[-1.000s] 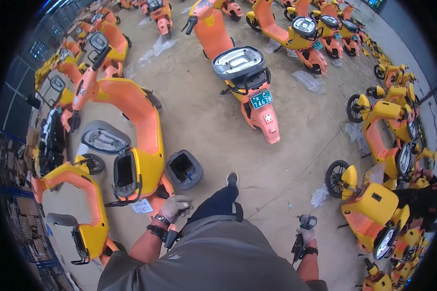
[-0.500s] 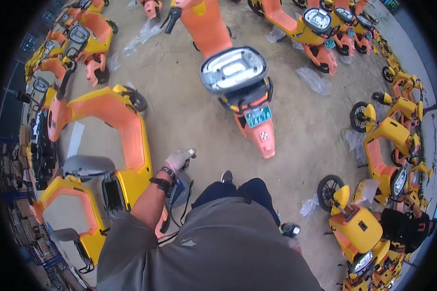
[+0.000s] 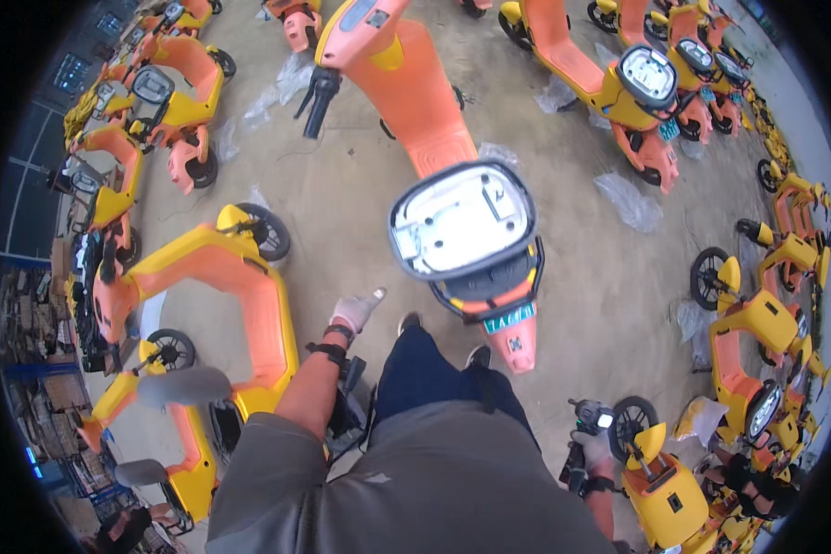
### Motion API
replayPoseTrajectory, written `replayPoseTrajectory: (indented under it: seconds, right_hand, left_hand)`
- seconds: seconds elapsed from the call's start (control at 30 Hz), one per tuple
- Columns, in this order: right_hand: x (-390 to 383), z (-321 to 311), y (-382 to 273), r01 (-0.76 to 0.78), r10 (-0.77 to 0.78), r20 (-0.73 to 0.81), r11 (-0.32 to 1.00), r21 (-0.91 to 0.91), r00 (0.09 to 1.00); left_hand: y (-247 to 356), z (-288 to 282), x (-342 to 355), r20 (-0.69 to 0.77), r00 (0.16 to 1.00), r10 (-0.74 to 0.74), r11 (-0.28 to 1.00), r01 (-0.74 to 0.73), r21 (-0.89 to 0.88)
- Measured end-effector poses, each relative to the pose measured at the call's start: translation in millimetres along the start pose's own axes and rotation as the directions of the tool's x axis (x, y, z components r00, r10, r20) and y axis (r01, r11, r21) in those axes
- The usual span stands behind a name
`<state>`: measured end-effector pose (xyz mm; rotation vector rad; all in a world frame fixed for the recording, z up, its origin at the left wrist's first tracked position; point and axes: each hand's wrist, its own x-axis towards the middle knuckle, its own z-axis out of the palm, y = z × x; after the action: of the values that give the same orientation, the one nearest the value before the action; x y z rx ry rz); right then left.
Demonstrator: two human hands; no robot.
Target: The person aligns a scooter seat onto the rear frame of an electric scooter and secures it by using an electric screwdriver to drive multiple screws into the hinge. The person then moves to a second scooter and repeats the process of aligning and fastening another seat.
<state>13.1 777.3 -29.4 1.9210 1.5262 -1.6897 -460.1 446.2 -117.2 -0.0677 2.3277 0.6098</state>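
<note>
My left hand (image 3: 355,312), in a pale glove, is held out over the floor to the left of the nearest scooter (image 3: 512,332). Its fingers look closed, with a pale tip pointing up and right; anything inside them is too small to make out. Dark bands circle that wrist. At lower right, my right hand (image 3: 596,449), also gloved, is wrapped around a black handheld power tool (image 3: 572,469) with a bright light at its top. The nearest scooter is orange and yellow and faces away, a white-lined open tray (image 3: 462,220) over its rear.
A yellow scooter with an orange frame (image 3: 266,277) stands close on my left. Another yellow scooter (image 3: 665,503) is beside my right hand. Clear plastic sheets (image 3: 630,201) lie on the floor. Several scooters line both sides; a person in black (image 3: 757,485) is at far right.
I have stepped forward, so the scooter ahead appears nearer and lower. My right hand with the power tool has come into view; before, only the tool's lit end showed. The left arm stays extended.
</note>
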Motion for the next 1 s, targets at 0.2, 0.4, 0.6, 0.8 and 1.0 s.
replayPoseTrajectory:
  seconds: [0.2,0.4,0.6,0.8,1.0]
  right_hand:
    - [-30,36,-20,-0.035,0.064,-0.116,0.971,0.238,0.991]
    - [-109,98,39,-0.464,0.511,-0.082,0.828,0.316,0.856]
    - [-147,164,33,-0.37,0.368,0.077,0.855,0.364,0.926]
    - [-136,194,10,-0.282,0.333,-0.104,0.899,0.334,0.937]
    - [-102,160,11,-0.195,0.284,-0.15,0.879,0.435,0.947]
  left_hand:
    - [48,17,107,0.302,0.949,-0.095,0.994,0.077,0.071]
    - [72,23,133,0.458,0.888,0.044,0.958,0.093,-0.273]
    - [78,18,130,0.514,0.857,-0.042,0.905,0.251,-0.344]
    - [81,-13,128,0.535,0.845,-0.009,0.812,0.318,-0.489]
    - [112,-65,106,0.46,0.888,0.028,0.796,0.259,-0.547]
